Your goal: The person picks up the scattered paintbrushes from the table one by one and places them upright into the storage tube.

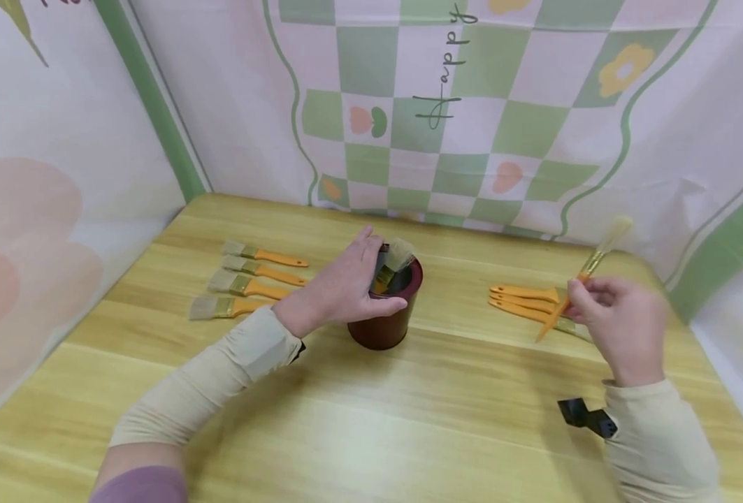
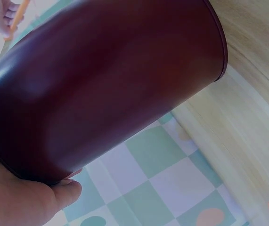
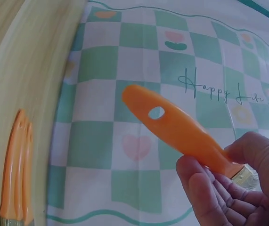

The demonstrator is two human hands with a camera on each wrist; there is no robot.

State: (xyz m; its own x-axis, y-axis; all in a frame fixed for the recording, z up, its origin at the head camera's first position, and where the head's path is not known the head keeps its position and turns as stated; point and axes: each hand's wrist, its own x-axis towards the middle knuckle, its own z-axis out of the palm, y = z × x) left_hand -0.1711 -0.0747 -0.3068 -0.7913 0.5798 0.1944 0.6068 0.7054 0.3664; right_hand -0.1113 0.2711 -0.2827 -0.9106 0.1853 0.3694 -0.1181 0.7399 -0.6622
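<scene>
My left hand holds the dark red cylindrical can by its top rim, thumb on the near side and fingers across the far side. The can stands upright on the table. Inside it a paintbrush leans with its bristles up; its handle end is hidden in the can. To the right, above the table, my right hand pinches another paintbrush low on its orange handle near the metal ferrule. That brush is tilted, bristles up and handle end pointing down. Below it, three paintbrushes lie close together.
On the left of the wooden table, several paintbrushes lie in a row, bristles to the left. A checkered cloth hangs behind the table's back edge. Cloth walls stand at both sides.
</scene>
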